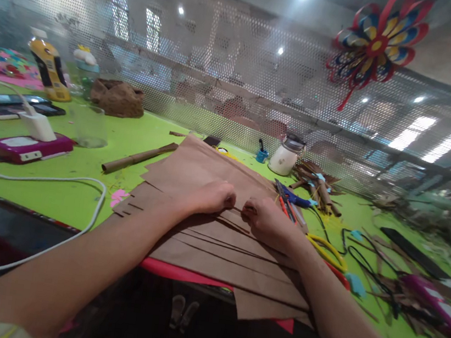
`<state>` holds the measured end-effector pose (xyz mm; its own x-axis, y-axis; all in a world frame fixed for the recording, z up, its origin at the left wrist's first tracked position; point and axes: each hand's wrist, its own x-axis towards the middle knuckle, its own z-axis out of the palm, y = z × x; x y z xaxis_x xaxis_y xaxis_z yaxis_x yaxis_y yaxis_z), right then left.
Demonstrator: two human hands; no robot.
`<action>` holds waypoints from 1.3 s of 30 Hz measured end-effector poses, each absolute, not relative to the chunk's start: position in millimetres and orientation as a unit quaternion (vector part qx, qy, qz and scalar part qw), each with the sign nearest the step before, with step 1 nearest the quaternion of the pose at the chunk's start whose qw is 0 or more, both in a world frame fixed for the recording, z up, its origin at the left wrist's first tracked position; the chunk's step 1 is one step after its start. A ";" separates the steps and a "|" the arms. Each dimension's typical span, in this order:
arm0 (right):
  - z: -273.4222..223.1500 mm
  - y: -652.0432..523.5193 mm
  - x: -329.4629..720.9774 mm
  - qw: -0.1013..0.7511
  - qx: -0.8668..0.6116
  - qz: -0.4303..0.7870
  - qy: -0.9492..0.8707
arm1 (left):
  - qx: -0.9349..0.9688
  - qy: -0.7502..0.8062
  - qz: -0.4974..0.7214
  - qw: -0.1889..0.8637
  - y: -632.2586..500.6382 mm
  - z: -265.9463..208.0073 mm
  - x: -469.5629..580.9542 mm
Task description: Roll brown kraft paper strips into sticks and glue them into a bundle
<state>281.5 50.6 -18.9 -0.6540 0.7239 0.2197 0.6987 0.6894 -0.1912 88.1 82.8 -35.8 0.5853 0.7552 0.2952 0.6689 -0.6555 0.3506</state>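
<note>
Cable (61,180), white and looping, runs over the green table (80,200) far out to the left of the left hand, with a pink device (29,147) and its white plug beyond it. Nearer that hand, up and to its left, lies a rolled brown paper tube (138,157). The left hand (213,198) rests knuckles-up on the brown paper sheets (207,244), fingers curled under and pressing down on a strip; whether it pinches the strip cannot be told from this angle. The sheets are cut into long parallel strips (the slits run from the left edge across under both wrists) and lie stacked directly beneath both hands, overhanging the near table edge above a red sheet (179,271). Just beside the left hand, almost touching it, the right hand (264,221) is closed in the same curled way on the same paper, thumb tucked toward the gap. Right of the right hand lie blue-handled scissors (294,197) and yellow-handled scissors (327,249). Above them stands a white jar (285,157). Farther right are paper scraps and a pink case (436,302).
</note>
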 end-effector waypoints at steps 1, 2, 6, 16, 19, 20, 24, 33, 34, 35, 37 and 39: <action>-18.6 50.2 281.1 0.135 -0.393 0.034 -0.909 | 0.883 0.408 0.210 0.101 81.6 -35.0 88.1; -18.1 49.8 280.4 0.129 -0.395 0.022 -0.909 | 0.880 0.413 0.208 0.105 80.2 -34.2 88.1; -15.3 48.1 276.4 0.089 -0.416 -0.025 -0.905 | 0.875 0.414 0.218 0.124 75.2 -30.6 87.3; -18.6 50.4 276.8 0.036 -0.430 -0.113 -0.895 | 0.906 0.381 0.178 0.050 66.8 -22.9 85.7; -19.3 50.2 276.4 0.029 -0.420 -0.123 -0.899 | 0.911 0.376 0.166 0.030 65.5 -22.2 85.9; -19.1 49.9 275.9 0.024 -0.419 -0.125 -0.899 | 0.912 0.375 0.161 0.027 65.3 -22.0 85.9; -17.7 47.6 274.0 0.007 -0.414 -0.134 -0.900 | 0.914 0.375 0.154 0.018 65.0 -21.5 86.0; -18.0 42.9 273.2 0.005 -0.405 -0.146 -0.903 | 0.895 0.411 0.158 0.072 71.8 -22.6 86.1; -16.9 41.8 272.4 0.009 -0.405 -0.149 -0.902 | 0.888 0.418 0.167 0.096 73.4 -22.7 86.0; -15.4 40.5 271.3 0.017 -0.406 -0.153 -0.901 | 0.880 0.422 0.177 0.126 74.7 -22.4 85.8; -11.5 37.8 268.6 0.040 -0.415 -0.164 -0.894 | 0.863 0.422 0.193 0.200 75.8 -20.6 85.6; -7.6 36.0 266.1 0.063 -0.425 -0.172 -0.886 | 0.838 0.430 0.206 0.263 74.3 -17.5 85.9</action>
<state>266.1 36.0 -7.6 -0.6302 0.7325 0.2575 0.7757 0.5791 0.2508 85.9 74.3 -17.5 0.5442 0.8304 0.1195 0.6130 -0.4909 0.6191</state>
